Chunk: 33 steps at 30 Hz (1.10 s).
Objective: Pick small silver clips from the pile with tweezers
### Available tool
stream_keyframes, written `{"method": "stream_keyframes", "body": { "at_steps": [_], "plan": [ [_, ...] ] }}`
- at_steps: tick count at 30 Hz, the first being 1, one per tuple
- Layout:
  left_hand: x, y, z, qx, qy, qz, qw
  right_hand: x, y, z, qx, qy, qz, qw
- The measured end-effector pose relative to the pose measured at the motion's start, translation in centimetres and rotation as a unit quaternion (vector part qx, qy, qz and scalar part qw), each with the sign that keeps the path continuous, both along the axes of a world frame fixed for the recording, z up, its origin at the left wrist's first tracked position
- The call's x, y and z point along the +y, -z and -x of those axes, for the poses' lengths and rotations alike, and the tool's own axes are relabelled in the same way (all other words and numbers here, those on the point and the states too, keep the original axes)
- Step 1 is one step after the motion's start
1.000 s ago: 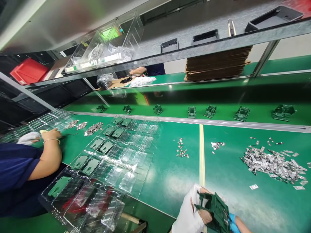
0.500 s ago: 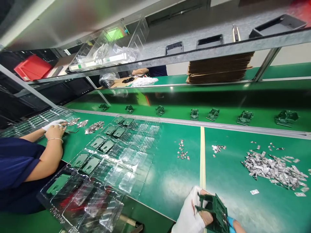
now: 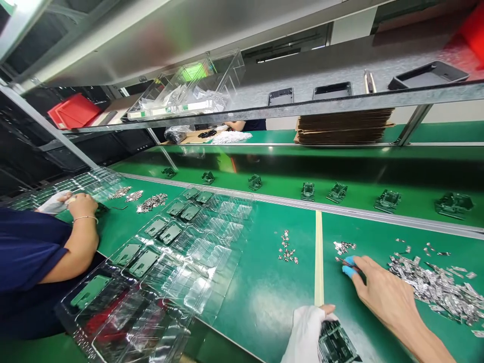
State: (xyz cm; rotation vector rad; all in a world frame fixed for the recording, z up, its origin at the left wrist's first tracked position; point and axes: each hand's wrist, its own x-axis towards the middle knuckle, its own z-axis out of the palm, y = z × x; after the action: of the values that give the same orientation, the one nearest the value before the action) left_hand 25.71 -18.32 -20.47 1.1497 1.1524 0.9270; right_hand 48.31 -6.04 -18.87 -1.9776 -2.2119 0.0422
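Right hand [image 3: 381, 292] pinches a small metal clip [image 3: 340, 260] just beside the yellow line [image 3: 318, 257]; gloved left hand [image 3: 308, 333], nearer the body, grips the green part [image 3: 335, 345]

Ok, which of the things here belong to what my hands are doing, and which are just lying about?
In hand:
left hand gripping the green part
right hand reaching the small metal clips
big clip pile

Lying about:
clear blister trays
cardboard stack
green parts on the conveyor

Clips pile [image 3: 438, 290] right of trays [image 3: 166, 272]
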Motion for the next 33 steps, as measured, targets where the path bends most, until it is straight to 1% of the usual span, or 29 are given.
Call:
{"method": "stream_keyframes", "body": {
  "at_steps": [2,4,7,11,14,18,21,25,27,30,31,33],
  "plan": [
    [0.6,-0.2,-0.2,0.066,0.007,0.011,0.998,1.0,0.4,0.9,-0.014,0.014,0.014,1.000],
    [0.9,-0.4,-0.4,0.119,0.021,0.007,0.993,1.7,0.7,1.6,-0.025,0.028,0.028,0.999],
    [1.0,-0.5,-0.5,0.153,0.035,-0.030,0.987,2.3,0.8,2.3,-0.036,0.035,0.045,0.998],
    [1.1,-0.1,-0.2,0.149,0.024,-0.058,0.987,2.2,0.7,2.3,-0.042,0.027,0.059,0.997],
    [1.6,0.5,0.0,0.129,0.011,-0.067,0.989,1.3,0.3,1.5,-0.038,0.020,0.064,0.997],
    [2.1,0.9,-0.1,0.122,0.001,-0.068,0.990,0.2,0.1,0.3,-0.035,0.026,0.058,0.997],
    [2.0,0.9,-0.2,0.123,-0.004,-0.067,0.990,0.6,0.3,0.3,-0.036,0.016,0.041,0.998],
    [1.8,1.3,-0.6,0.127,-0.002,-0.073,0.989,2.2,0.9,1.1,-0.032,-0.019,0.017,0.999],
    [2.1,1.8,-1.2,0.127,-0.006,-0.047,0.991,2.9,1.3,1.3,-0.027,-0.032,0.009,0.999],
    [3.0,2.6,-2.4,0.129,-0.037,0.058,0.989,3.4,1.8,1.2,-0.010,-0.038,-0.001,0.999],
    [3.4,2.8,-2.8,0.130,-0.048,0.087,0.987,3.3,1.9,1.1,0.002,-0.039,-0.004,0.999],
    [3.8,3.0,-3.0,0.131,-0.060,0.105,0.984,2.3,1.7,0.6,0.036,-0.046,-0.009,0.998]
  ]
}}
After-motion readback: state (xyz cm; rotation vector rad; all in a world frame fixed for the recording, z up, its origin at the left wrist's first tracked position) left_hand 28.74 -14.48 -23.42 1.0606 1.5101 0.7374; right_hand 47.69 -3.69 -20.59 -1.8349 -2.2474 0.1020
